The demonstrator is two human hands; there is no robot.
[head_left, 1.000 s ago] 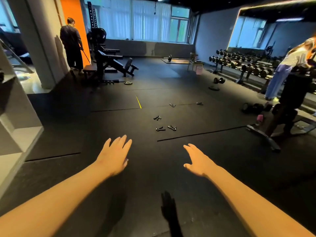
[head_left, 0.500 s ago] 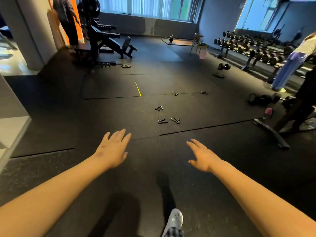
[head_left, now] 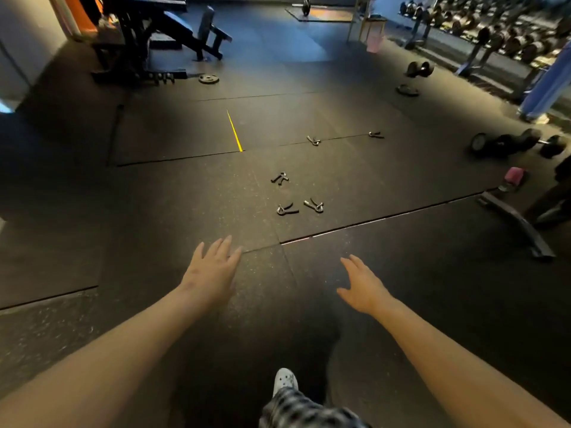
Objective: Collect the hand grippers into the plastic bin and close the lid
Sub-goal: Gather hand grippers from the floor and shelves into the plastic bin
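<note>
Several small black hand grippers lie scattered on the dark rubber floor ahead of me. The nearest pair, one hand gripper (head_left: 287, 209) and another hand gripper (head_left: 314, 206), sit side by side. A third hand gripper (head_left: 280, 178) lies just beyond them. Farther off are two more, a hand gripper (head_left: 313, 140) and a hand gripper (head_left: 375, 135). My left hand (head_left: 213, 270) and my right hand (head_left: 363, 285) are stretched out low over the floor, fingers apart, holding nothing, well short of the grippers. No plastic bin shows.
A weight bench (head_left: 163, 35) and a plate (head_left: 209, 78) stand far left. Dumbbells (head_left: 519, 143) lie at right, by a pink bottle (head_left: 513, 177) and a curved bench base (head_left: 519, 223). A dumbbell rack (head_left: 494, 32) lines the far right. My shoe (head_left: 285, 381) steps forward.
I have walked forward and tilted my view down, so the hand grippers are closer. My foot has come into view. Both hands stay open and empty.
</note>
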